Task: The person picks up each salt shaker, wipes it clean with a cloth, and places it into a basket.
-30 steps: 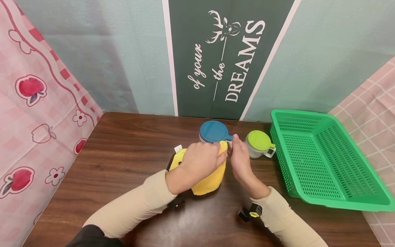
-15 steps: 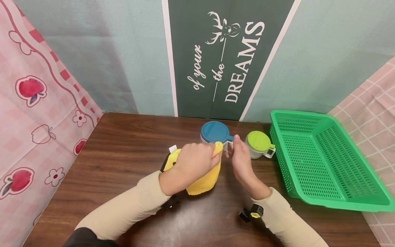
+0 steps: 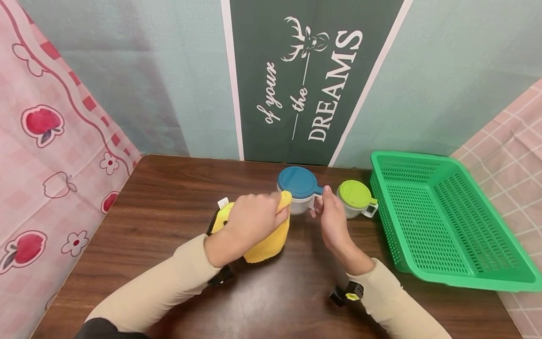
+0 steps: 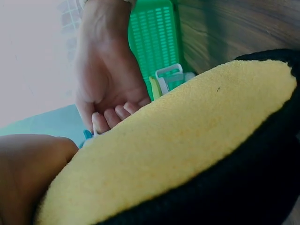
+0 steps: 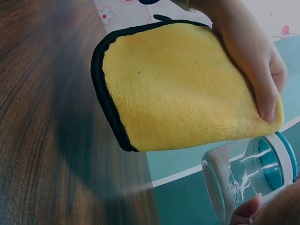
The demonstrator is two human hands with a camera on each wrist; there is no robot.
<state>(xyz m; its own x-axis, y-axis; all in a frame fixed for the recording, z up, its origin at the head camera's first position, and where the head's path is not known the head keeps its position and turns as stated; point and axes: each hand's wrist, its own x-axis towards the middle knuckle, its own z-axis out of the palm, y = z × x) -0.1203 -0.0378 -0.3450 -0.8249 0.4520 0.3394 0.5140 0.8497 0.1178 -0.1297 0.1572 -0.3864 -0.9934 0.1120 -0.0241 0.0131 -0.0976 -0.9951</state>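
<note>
My left hand (image 3: 247, 219) grips a folded yellow cloth (image 3: 271, 242) with black edging and a white tag. In the right wrist view the cloth (image 5: 173, 93) hangs from the thumb and fingers, its corner just above the jar. My right hand (image 3: 334, 223) holds the white handle of a clear jar with a blue lid (image 3: 297, 182). The jar's clear body (image 5: 243, 173) shows in the right wrist view beside the right fingertips. Curled fingers of the right hand (image 4: 112, 75) appear in the left wrist view, partly hidden behind the cloth.
A smaller clear jar with a lime-green lid (image 3: 354, 194) stands right of the right hand. Beyond it sits a green slotted basket (image 3: 400, 252). The brown wooden table (image 3: 169, 188) meets a printed curtain (image 3: 203, 94) at its back edge.
My left hand has moved left with the cloth, away from the blue-lidded jar, uncovering more of its body. The jar and right hand have shifted very slightly right.
</note>
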